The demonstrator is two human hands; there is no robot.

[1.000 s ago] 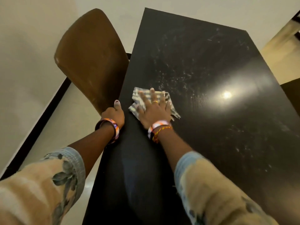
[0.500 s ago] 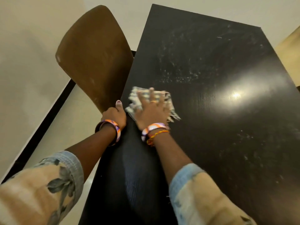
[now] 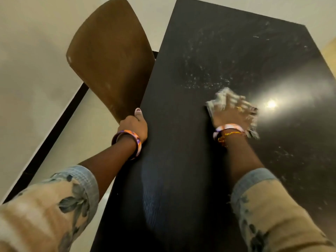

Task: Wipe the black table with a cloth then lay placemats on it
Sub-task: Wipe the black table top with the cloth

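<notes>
sliding right: right hand [image 3: 229, 116] and cloth [image 3: 221, 100].

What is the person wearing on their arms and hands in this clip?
Both forearms show rolled-up sleeves, beige with a blue-grey leaf print and light-blue cuffs. The left hand has a wide orange-and-purple bangle at the wrist and a pale-painted thumbnail. The right hand has a similar bangle, a thin orange-yellow thread bracelet and a gold ring.
</notes>
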